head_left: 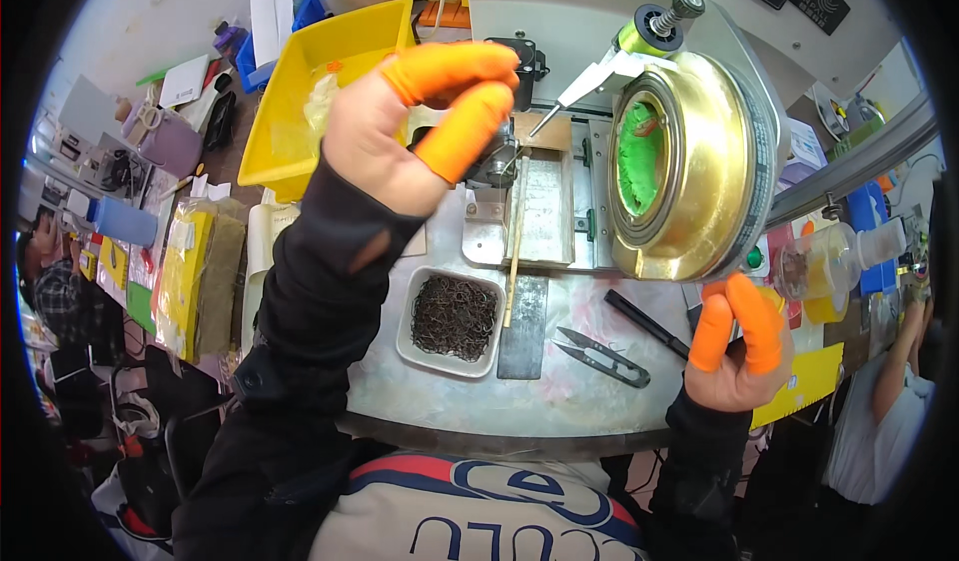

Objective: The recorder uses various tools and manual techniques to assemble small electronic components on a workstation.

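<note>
My left hand [420, 126], with orange finger cots, is raised over the left side of a bench machine. Its thumb and finger are pinched together; what lies between them is too small to make out. Beyond the fingertips, a slender pointed nozzle [579, 86] slants down from a white arm holding a lime-green spool [649, 31]. My right hand [739, 356], also in orange cots, is closed just under the brass-coloured drum [689, 251]. Its fingertips are close to the drum's lower rim, and anything in them is hidden. Green material [636, 161] fills the drum's hollow.
A white tray [405, 331] holds many fine dark curved pieces. Beside it are a thin stick [513, 261], a grey metal strip [522, 346], thread snips [604, 358] and a black pen-like tool [644, 321]. A yellow bin [275, 111] stands at left. Other people sit at both sides.
</note>
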Demonstrator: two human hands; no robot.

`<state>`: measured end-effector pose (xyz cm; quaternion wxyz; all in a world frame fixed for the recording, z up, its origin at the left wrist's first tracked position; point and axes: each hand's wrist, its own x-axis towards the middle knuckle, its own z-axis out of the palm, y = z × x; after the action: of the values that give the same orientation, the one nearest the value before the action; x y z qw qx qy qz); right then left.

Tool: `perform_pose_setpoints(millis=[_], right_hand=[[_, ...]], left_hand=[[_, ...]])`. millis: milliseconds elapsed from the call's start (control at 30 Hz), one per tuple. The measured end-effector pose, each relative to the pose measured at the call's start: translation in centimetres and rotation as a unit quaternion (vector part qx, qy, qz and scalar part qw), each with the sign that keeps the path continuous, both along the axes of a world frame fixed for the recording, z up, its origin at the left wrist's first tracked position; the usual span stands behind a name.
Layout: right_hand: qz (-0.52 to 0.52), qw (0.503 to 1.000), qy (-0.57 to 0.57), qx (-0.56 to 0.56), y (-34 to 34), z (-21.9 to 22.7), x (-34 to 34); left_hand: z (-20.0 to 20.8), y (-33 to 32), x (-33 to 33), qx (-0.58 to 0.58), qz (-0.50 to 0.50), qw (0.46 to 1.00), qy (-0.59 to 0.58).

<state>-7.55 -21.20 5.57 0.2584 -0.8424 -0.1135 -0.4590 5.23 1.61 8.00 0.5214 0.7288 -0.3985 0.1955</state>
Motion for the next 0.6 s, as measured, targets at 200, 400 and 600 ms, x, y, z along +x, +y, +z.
perform_pose_setpoints(millis=[200, 400, 600], right_hand=[[0.158, 0.822, 0.209, 0.505, -1.5, 0.4, 1.8], [0.251, 0.716, 0.232, 0.608, -2.4, -0.3, 1.6], [0.384, 0.721, 0.201, 0.541, -0.3, -0.3, -3.7]], left_hand=[[-0.1, 0.1, -0.1, 0.078, -0.001, 0.997, -0.007], [0.9, 1.2, -1.0, 0.136, 0.016, 0.990, -0.025], [2.5, 1.1, -0.5, 0.229, 0.012, 0.971, -0.071]])
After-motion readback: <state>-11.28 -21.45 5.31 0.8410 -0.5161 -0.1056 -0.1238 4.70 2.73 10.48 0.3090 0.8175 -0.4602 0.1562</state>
